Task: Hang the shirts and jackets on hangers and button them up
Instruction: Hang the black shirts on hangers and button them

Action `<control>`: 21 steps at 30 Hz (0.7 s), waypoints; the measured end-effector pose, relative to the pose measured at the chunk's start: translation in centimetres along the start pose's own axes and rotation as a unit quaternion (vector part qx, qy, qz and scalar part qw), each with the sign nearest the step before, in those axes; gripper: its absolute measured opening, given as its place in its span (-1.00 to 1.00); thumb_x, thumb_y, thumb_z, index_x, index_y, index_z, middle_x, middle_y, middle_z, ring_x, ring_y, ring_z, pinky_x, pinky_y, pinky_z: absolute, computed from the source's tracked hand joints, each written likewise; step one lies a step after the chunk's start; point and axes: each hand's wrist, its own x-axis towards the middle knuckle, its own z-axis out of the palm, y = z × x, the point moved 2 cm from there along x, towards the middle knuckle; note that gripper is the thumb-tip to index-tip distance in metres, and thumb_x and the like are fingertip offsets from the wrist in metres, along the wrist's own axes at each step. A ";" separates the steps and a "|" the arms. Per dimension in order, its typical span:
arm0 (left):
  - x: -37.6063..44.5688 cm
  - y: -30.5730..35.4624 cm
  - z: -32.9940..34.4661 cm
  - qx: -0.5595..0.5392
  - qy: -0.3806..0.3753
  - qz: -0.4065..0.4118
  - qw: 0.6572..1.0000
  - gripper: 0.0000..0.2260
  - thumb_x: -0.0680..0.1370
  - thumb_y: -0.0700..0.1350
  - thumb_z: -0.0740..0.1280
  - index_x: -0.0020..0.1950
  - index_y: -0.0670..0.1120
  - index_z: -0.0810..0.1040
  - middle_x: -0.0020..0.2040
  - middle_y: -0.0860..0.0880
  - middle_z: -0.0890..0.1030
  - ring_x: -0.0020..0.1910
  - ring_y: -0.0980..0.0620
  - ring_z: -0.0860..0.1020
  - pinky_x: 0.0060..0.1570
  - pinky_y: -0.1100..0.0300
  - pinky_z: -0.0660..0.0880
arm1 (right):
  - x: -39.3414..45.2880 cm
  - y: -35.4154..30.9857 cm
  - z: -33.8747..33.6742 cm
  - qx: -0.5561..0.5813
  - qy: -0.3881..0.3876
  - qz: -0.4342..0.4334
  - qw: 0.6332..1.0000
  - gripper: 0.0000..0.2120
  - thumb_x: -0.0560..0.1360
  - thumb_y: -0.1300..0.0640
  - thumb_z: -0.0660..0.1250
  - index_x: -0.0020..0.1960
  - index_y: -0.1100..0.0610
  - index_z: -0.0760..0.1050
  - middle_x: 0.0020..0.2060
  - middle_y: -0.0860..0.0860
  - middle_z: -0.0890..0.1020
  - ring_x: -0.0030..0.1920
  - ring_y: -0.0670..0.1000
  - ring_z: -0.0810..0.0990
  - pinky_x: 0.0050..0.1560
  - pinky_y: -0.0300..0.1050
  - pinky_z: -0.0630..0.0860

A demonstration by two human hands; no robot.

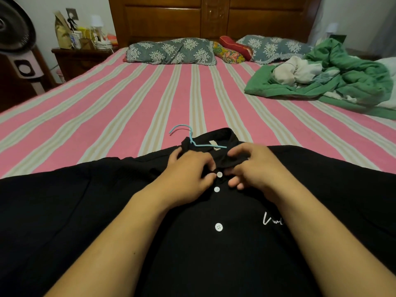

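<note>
A black polo shirt [107,211] lies flat on the striped bed, front up, with white script on its chest. A light blue hanger [182,130] sits inside it, its hook sticking out past the collar. Three white buttons run down the placket; the top button [219,174] lies between my hands. My left hand [188,174] pinches the placket fabric just left of that button. My right hand [255,168] grips the collar and placket edge on the button's right, fingers curled.
The pink and beige striped sheet [128,108] stretches ahead. A green blanket with pale clothes [334,78] is heaped at the right. Patterned pillows [171,51] line the wooden headboard. A cluttered nightstand [81,56] and a fan [15,33] stand at the left.
</note>
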 end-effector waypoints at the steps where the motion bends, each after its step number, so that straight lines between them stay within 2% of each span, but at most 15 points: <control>1: 0.0 -0.3 0.2 -0.016 -0.007 -0.012 1.000 -0.95 0.60 -0.02 0.31 0.00 0.14 0.47 -0.08 0.21 0.51 0.12 0.13 0.46 0.51 -0.07 0.12 | 0.2 -0.1 -0.6 -0.042 0.082 -0.026 0.995 -0.57 0.48 0.42 0.16 0.20 0.02 0.49 -0.32 0.07 0.70 -0.36 0.06 0.70 -0.27 -0.03 0.62; 3: -0.1 -0.5 0.4 -0.054 0.024 -0.030 0.998 -0.90 0.62 -0.08 0.30 0.08 0.09 0.57 -0.05 0.19 0.57 0.09 0.08 0.51 0.40 -0.02 0.30 | 0.0 -0.9 -1.9 -0.075 0.232 -0.095 0.965 -0.57 0.48 0.32 0.14 0.23 -0.06 0.46 -0.24 0.00 0.68 -0.22 0.09 0.69 -0.06 0.06 0.62; 4: -0.1 -0.6 0.3 -0.085 0.037 -0.049 0.994 -0.87 0.63 -0.09 0.30 0.11 0.08 0.61 -0.03 0.17 0.61 0.09 0.08 0.52 0.31 0.04 0.37 | -0.3 -1.6 -2.4 -0.070 0.284 -0.128 0.948 -0.62 0.52 0.29 0.16 0.23 -0.04 0.47 -0.19 -0.03 0.65 -0.16 0.09 0.67 -0.03 0.04 0.60; 6: 0.1 -0.7 0.3 -0.130 0.040 -0.080 0.988 -0.86 0.62 -0.08 0.32 0.10 0.09 0.65 -0.05 0.17 0.63 0.06 0.10 0.53 0.19 0.13 0.40 | -1.4 -2.8 -3.3 -0.074 0.339 -0.187 0.919 -0.71 0.58 0.27 0.19 0.21 0.02 0.52 -0.07 -0.06 0.61 -0.05 0.02 0.62 -0.04 -0.08 0.52; 7: 0.1 -0.8 0.4 -0.132 0.036 -0.084 0.987 -0.87 0.61 -0.07 0.33 0.07 0.10 0.65 -0.08 0.17 0.62 0.05 0.11 0.52 0.18 0.14 0.39 | -2.3 -3.7 -3.4 -0.092 0.336 -0.216 0.912 -0.74 0.58 0.27 0.21 0.18 0.04 0.55 -0.02 -0.08 0.61 -0.01 -0.03 0.59 -0.03 -0.15 0.48; 9: 0.1 -0.9 0.4 -0.118 0.032 -0.069 0.990 -0.92 0.58 -0.03 0.33 -0.04 0.14 0.61 -0.09 0.15 0.60 0.04 0.10 0.49 0.22 0.08 0.37 | -3.2 -5.9 -3.3 -0.162 0.266 -0.243 0.919 -0.75 0.58 0.26 0.25 0.12 0.02 0.62 -0.02 -0.10 0.63 0.01 -0.08 0.58 0.03 -0.20 0.44; 11: 0.1 -0.8 0.5 -0.109 0.032 -0.050 0.992 -0.94 0.54 0.05 0.33 -0.14 0.17 0.53 -0.08 0.15 0.56 0.03 0.09 0.45 0.24 0.02 0.36 | -2.1 -8.0 -2.4 -0.270 0.140 -0.195 0.932 -0.75 0.56 0.25 0.29 0.07 -0.02 0.66 -0.03 -0.08 0.67 0.02 -0.04 0.60 0.06 -0.18 0.45; 13: 0.0 -0.6 0.7 -0.100 0.036 -0.023 0.994 -0.92 0.47 0.14 0.29 -0.17 0.19 0.49 -0.09 0.19 0.51 0.03 0.11 0.42 0.25 0.01 0.35 | 1.2 -8.8 -0.7 -0.372 0.030 -0.140 0.917 -0.73 0.54 0.28 0.30 0.06 0.00 0.68 0.00 0.00 0.71 0.05 0.04 0.63 0.09 -0.14 0.50; 14: -0.2 -0.4 0.7 -0.090 0.037 -0.003 0.995 -0.91 0.45 0.16 0.28 -0.16 0.19 0.49 -0.08 0.20 0.50 0.05 0.11 0.40 0.26 0.01 0.35 | 3.0 -8.7 0.2 -0.417 0.002 -0.132 0.899 -0.74 0.54 0.27 0.30 0.08 0.02 0.68 0.03 0.04 0.70 0.08 0.09 0.63 0.11 -0.12 0.52; 16: -0.5 0.0 0.9 -0.053 0.047 0.023 0.997 -0.87 0.48 0.17 0.32 -0.10 0.15 0.55 -0.05 0.19 0.49 0.08 0.10 0.38 0.22 0.01 0.35 | 6.6 -7.1 1.9 -0.508 -0.030 -0.139 0.850 -0.81 0.55 0.10 0.36 0.14 0.03 0.64 0.10 0.09 0.64 0.15 0.18 0.57 0.17 -0.05 0.50; 18: -0.6 -0.1 1.2 -0.015 0.082 0.040 0.996 -0.79 0.51 0.20 0.27 -0.04 0.12 0.59 -0.06 0.17 0.48 0.05 0.08 0.38 0.12 0.03 0.38 | 8.6 -5.0 2.6 -0.583 -0.058 -0.134 0.799 -0.76 0.56 -0.05 0.37 0.17 0.02 0.58 0.11 0.09 0.48 0.17 0.21 0.50 0.20 0.00 0.45; 21: -1.0 -0.6 0.8 -0.058 0.186 0.042 0.980 -0.72 0.54 0.15 0.23 -0.01 0.03 0.64 -0.10 0.11 0.49 -0.02 0.06 0.41 0.03 0.06 0.44 | 8.7 -3.7 2.2 -0.590 0.003 -0.191 0.784 -0.85 0.61 0.07 0.28 0.14 0.08 0.53 0.06 0.05 0.33 0.13 0.20 0.43 0.05 0.01 0.43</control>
